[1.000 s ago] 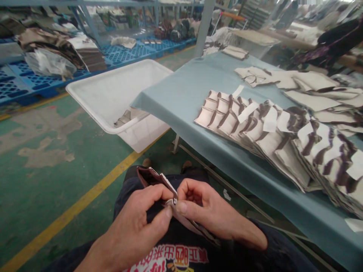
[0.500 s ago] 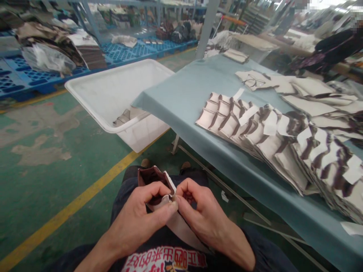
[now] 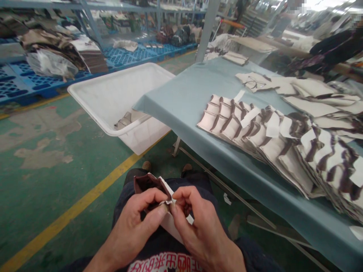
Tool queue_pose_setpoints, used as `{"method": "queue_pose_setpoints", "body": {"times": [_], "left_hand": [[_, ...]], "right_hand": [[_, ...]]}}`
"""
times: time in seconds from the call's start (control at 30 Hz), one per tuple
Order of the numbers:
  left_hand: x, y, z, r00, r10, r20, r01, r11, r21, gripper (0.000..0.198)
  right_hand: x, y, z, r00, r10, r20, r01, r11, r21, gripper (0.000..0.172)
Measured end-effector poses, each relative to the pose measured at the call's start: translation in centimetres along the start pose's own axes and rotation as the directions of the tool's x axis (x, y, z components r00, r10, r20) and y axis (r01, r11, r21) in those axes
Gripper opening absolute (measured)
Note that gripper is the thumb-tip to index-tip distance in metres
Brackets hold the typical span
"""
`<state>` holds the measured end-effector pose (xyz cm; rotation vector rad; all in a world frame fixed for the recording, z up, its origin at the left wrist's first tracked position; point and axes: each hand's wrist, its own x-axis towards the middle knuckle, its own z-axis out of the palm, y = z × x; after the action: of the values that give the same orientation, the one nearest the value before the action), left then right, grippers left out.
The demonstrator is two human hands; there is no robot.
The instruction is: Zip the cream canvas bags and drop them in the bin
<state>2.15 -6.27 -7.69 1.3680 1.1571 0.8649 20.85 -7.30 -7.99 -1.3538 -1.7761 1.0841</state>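
Over my lap I hold a sewn fabric piece (image 3: 146, 185), dark brown on the inside and off-white outside, with folded, pointed edges. My left hand (image 3: 137, 223) pinches its near edge between thumb and forefinger. Close against it, my right hand (image 3: 200, 223) is closed on the same edge, thumb and forefinger pressed together. The fingertips of both hands almost meet there, and the small detail between them is hard to make out. Part of the piece hangs down below my hands, hidden partly by my right hand.
On the blue-grey covered table (image 3: 172, 94) to the right lie rows of similar stacked pieces (image 3: 227, 117) with white strips, and eyeglasses (image 3: 253, 84). A white plastic tub (image 3: 93, 87) stands ahead beside the table corner. Farther back are blue pallets (image 3: 119, 56) bearing goods.
Both hands have come slightly lower and toward me with the fabric piece. The pinch has shifted a little to the left along with it.
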Motion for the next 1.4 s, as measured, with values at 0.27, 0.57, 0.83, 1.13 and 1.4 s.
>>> {"method": "queue_pose_setpoints", "body": {"times": [0.27, 0.57, 0.83, 1.13, 1.4], "left_hand": [[-0.2, 0.6, 0.7, 0.992, 0.039, -0.119, -0.036, 0.999, 0.022, 0.025], [-0.3, 0.7, 0.7, 0.997, 0.021, -0.069, -0.021, 1.0, -0.003, 0.02], [-0.5, -0.4, 0.3, 0.997, -0.081, -0.017, 0.078, 0.987, -0.141, 0.027], [0.1, 0.4, -1.4, 0.992, 0.03, 0.124, -0.014, 0.992, -0.127, 0.033], [0.3, 0.4, -1.9, 0.992, 0.073, 0.107, -0.061, 0.992, -0.115, 0.029]], "right_hand": [[0.1, -0.5, 1.9, 0.994, 0.054, -0.096, -0.052, 0.998, 0.023, 0.004], [-0.6, -0.2, 3.1, 0.979, 0.12, -0.166, -0.086, 0.977, 0.197, 0.016], [-0.7, -0.6, 3.5, 0.979, 0.112, -0.172, -0.069, 0.969, 0.236, 0.023], [1.6, -0.1, -1.6, 0.961, -0.275, -0.022, 0.276, 0.959, 0.072, 0.009], [3.1, -0.2, -3.0, 0.812, -0.581, 0.061, 0.581, 0.791, -0.194, 0.018]]}}
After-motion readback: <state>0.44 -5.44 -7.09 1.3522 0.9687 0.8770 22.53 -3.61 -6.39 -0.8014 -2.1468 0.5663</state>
